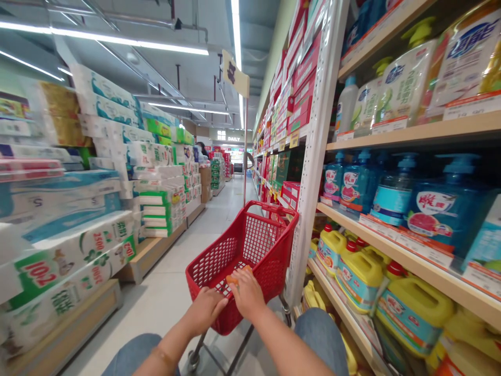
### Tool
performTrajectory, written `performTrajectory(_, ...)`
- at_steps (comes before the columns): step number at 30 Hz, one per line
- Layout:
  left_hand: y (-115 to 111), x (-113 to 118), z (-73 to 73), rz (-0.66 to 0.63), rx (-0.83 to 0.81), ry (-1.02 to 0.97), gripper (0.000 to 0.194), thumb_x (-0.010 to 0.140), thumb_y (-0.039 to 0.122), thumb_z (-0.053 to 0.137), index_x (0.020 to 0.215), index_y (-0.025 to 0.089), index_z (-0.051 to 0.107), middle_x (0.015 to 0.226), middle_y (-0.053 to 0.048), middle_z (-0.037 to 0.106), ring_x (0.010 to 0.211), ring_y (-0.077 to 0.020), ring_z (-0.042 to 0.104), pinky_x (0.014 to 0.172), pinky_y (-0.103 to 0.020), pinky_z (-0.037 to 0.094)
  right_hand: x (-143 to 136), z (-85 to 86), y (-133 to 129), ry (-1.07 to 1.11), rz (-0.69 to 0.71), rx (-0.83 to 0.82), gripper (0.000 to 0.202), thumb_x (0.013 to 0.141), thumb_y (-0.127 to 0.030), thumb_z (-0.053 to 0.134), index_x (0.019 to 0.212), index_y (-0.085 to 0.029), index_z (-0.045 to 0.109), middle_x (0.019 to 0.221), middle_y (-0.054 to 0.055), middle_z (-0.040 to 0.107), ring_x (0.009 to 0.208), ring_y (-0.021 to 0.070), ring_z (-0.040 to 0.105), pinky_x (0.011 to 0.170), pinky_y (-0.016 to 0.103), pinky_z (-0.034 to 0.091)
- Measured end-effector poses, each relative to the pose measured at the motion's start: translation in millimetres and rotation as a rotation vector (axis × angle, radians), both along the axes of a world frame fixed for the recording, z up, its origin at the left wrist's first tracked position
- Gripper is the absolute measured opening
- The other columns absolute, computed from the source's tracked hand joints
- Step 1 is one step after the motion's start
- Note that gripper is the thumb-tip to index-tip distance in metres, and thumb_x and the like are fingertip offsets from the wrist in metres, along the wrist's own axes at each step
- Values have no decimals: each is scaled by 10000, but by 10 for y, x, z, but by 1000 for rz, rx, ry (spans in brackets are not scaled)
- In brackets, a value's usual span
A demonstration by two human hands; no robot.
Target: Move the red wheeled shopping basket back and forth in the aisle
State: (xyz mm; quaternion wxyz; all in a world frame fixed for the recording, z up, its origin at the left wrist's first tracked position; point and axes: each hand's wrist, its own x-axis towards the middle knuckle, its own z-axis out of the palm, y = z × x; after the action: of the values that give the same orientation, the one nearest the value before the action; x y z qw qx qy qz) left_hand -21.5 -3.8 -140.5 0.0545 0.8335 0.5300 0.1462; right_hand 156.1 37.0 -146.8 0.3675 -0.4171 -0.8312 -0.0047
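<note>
From where I stand in the aisle, a small red cart (274, 263) sits at the centre of the frame, tilted in view, its lattice basket facing the person. The right hand (247, 295) is at the basket's near end, fingers bent narrowly round an orange item (232, 280) that mostly hides under them (I can't make out what it is). Just beside it, the left hand (209, 310) lies over the near rim, fingers together; how firmly it grips, I can't tell. A thin band (161, 356) circles the left wrist. Two denim-clad knees (321, 337) frame the arms at the bottom of the frame.

A pole rises beyond the basket, carrying a pale flag (236, 74) with a dark bear shape, near upper centre. Stacked paper packs (105, 96) fill the left side, blurred towards the edge. On the right, wooden shelves hold clear pump bottles (405, 83) at upper right, blue pump bottles (436, 209) below them, and yellow jugs (415, 310) at lower right. Far down the aisle, a sign (234, 139) reads "DAILY".
</note>
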Motion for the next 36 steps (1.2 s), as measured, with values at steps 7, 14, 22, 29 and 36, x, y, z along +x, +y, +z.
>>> performTrajectory(7,51,-251,-59,-8,60,49,499,958,552,199,905,225,573,957,-32,621,922,-195,494,898,-374,314,191,127,234,84,-160,-30,337,977,-287,395,1197,-185,629,1234,79,640,1233,207,515,1072,410,358)
performTrajectory(14,66,-51,-90,-20,59,35,485,960,547,206,880,223,558,933,-26,631,894,-198,502,839,-362,314,93,20,26,27,-36,-35,288,947,-283,474,1159,-186,643,1184,62,668,1186,195,547,1098,397,327)
performTrajectory(22,235,-177,-170,100,159,52,471,959,544,228,872,226,565,918,-27,629,912,-199,502,915,-388,293,423,41,200,85,-161,-40,335,964,-272,413,1194,-157,629,1227,104,642,1230,223,523,1072,428,377)
performTrajectory(29,267,36,-199,121,173,72,485,970,519,205,877,221,577,929,-35,643,919,-206,521,899,-399,302,396,-198,-159,73,-28,-5,342,944,-262,470,1246,-163,595,1280,93,611,1252,208,504,1106,441,346)
performTrajectory(36,362,-245,-181,141,186,89,442,964,522,267,883,214,574,935,-29,647,937,-203,541,950,-405,298,489,-214,-91,128,-36,7,377,952,-281,438,1293,-186,567,1306,83,590,1257,220,504,1068,459,404)
